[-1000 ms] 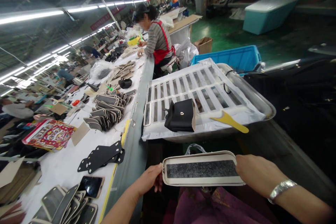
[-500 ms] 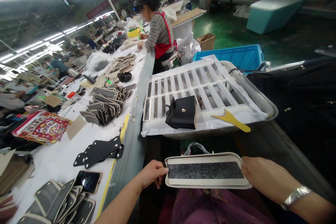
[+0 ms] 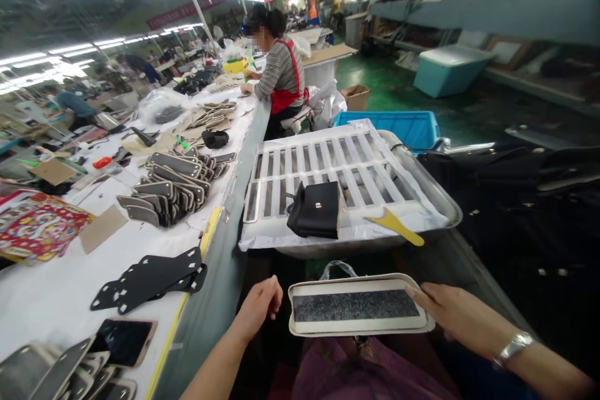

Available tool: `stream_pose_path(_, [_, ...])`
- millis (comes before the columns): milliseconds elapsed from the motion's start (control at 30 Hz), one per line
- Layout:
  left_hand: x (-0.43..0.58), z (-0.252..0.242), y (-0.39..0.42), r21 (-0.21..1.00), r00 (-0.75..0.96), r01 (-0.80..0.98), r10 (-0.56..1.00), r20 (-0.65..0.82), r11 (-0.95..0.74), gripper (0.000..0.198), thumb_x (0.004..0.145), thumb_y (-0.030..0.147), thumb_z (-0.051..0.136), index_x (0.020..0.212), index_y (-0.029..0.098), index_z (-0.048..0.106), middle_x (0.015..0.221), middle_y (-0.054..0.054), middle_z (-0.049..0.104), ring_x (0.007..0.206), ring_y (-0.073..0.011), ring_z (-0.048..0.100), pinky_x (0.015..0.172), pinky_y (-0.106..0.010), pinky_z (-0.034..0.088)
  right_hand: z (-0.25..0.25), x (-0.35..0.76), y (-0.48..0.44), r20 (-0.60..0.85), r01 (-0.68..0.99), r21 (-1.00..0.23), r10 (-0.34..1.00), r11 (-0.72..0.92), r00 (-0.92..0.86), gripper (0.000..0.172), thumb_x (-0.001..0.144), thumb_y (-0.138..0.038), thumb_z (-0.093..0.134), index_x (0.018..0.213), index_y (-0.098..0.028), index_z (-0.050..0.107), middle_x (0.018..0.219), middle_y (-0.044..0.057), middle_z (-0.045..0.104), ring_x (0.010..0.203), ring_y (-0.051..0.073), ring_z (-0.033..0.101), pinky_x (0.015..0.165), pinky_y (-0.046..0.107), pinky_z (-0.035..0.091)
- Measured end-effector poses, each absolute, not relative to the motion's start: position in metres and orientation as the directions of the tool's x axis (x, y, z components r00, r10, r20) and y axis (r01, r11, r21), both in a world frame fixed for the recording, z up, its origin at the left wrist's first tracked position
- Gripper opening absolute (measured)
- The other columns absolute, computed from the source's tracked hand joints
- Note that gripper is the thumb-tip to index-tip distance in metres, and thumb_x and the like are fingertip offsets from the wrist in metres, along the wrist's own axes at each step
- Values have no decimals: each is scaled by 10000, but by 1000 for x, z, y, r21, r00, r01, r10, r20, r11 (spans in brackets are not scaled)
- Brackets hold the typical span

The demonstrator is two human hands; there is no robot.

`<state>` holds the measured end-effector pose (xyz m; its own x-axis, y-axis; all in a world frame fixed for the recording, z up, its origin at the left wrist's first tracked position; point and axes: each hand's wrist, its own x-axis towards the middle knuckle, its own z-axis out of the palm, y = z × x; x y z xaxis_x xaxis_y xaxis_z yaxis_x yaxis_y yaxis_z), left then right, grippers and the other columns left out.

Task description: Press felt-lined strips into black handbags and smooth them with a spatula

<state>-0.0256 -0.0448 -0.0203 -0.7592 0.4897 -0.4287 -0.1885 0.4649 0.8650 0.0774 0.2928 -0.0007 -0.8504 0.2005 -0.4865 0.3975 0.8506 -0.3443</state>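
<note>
My right hand [image 3: 438, 305] grips the right end of a handbag [image 3: 359, 326] held over my lap. Its cream-bordered face, with a speckled dark grey strip, is turned towards me, and a plastic-wrapped handle [image 3: 338, 267] arches beyond its far edge. Just off the left end, my left hand [image 3: 262, 301] is closed with its fingers curled, and nothing shows in it. On the white slatted rack [image 3: 276, 234] ahead lie a small black bag [image 3: 315, 209] with a metal clasp and a yellow forked tool [image 3: 396, 226].
Black cut pieces [image 3: 147, 278], a phone [image 3: 122, 340] and stacked grey panels with pale edges [image 3: 171, 187] cover parts of the left table [image 3: 56, 284]. A co-worker [image 3: 284, 72] in a red apron sits farther along it. A blue crate [image 3: 389, 125] stands behind the rack.
My left hand has come off the handbag's left end and moved slightly left. My right hand still holds the right end. The camera view has turned and levelled somewhat.
</note>
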Motion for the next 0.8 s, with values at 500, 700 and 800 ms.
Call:
stream_pose_path(500, [34, -53, 114, 356, -258, 885, 953, -160, 299, 530, 836, 203, 482, 1355, 156, 390, 1397, -133, 404, 946, -282, 558, 661, -378, 527, 10, 79, 280, -623, 548, -251, 300, 798, -723, 277, 839, -186, 361, 736, -124, 610, 624, 80, 654, 507, 138, 604, 534, 217, 383])
stream_pose_path(700, [33, -50, 113, 387, -267, 866, 947, -179, 317, 557, 811, 192, 496, 1356, 170, 386, 1396, -115, 413, 937, -277, 555, 654, -376, 524, 5, 73, 287, -700, 612, -332, 247, 717, -670, 237, 823, -187, 383, 706, -129, 582, 614, 85, 656, 474, 143, 600, 504, 218, 412])
stream_pose_path(800, [34, -48, 115, 378, -266, 866, 942, -203, 326, 567, 811, 204, 504, 1363, 169, 378, 1397, -139, 404, 938, -280, 556, 649, -372, 522, -3, 72, 292, -760, 669, -382, 196, 637, -620, 246, 828, -210, 375, 669, -134, 547, 597, 81, 647, 457, 144, 595, 458, 211, 424])
